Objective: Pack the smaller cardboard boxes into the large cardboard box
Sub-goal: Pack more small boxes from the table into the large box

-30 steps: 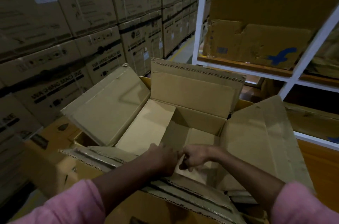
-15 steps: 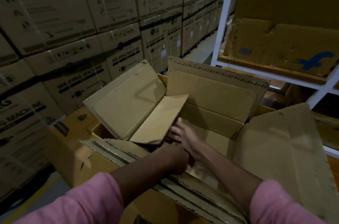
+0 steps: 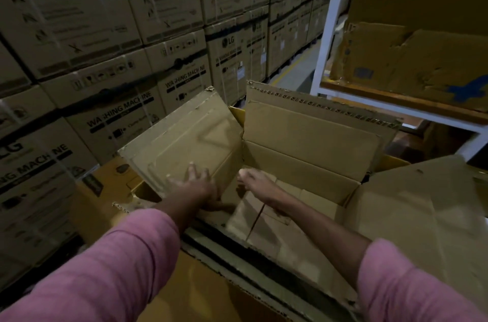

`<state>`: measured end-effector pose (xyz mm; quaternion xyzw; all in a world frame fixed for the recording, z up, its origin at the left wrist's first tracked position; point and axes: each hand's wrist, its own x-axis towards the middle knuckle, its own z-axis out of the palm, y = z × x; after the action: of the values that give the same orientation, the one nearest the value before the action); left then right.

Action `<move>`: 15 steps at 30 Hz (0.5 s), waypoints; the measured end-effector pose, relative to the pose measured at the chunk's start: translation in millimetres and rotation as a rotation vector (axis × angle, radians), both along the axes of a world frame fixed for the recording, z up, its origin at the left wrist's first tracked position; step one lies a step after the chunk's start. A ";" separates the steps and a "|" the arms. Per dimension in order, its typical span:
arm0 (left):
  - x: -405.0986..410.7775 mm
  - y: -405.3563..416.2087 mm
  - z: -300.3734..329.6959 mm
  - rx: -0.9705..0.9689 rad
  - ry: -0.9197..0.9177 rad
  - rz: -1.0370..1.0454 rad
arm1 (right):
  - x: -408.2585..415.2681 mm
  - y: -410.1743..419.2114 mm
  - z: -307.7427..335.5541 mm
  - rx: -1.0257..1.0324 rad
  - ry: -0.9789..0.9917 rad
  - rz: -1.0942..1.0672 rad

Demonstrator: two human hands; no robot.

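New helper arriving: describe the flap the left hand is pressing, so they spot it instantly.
Find the large cardboard box standing open before the wall of washing machine cartons. The left flap tilts toward those cartons, with the left hand spread flat on it. Unlike the far flap, it has no perforated edge strip.

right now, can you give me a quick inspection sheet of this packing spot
surface: large cardboard box stands open on yellow cartons, no table seen
job's things: left flap pushed outward; far flap upright; right flap folded out; flat cardboard lies on the box floor; no smaller boxes told apart
clutter: nothing seen
grippers: left hand open, fingers spread on the left flap; right hand inside the box, blurred
cables: nothing seen
surroundings: stacked washing machine cartons at left, white shelf rack at right
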<state>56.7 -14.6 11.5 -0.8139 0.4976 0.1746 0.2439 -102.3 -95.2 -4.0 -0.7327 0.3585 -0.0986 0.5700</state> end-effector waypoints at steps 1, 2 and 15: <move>7.3 5.5 -8.4 -0.021 0.011 0.050 | -0.8 -3.9 -7.9 -0.066 0.054 0.016; 9.1 10.9 -14.3 -0.043 0.014 0.074 | -1.9 -6.1 -14.0 -0.116 0.104 0.029; -3.8 14.9 -43.1 -0.125 -0.013 0.070 | -38.0 -69.4 -42.3 -0.876 0.733 -0.050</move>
<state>52.9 0.3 -31.7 -0.8457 0.4769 0.1461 0.1895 -140.3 -164.6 -46.3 -0.8782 0.4757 0.0092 0.0491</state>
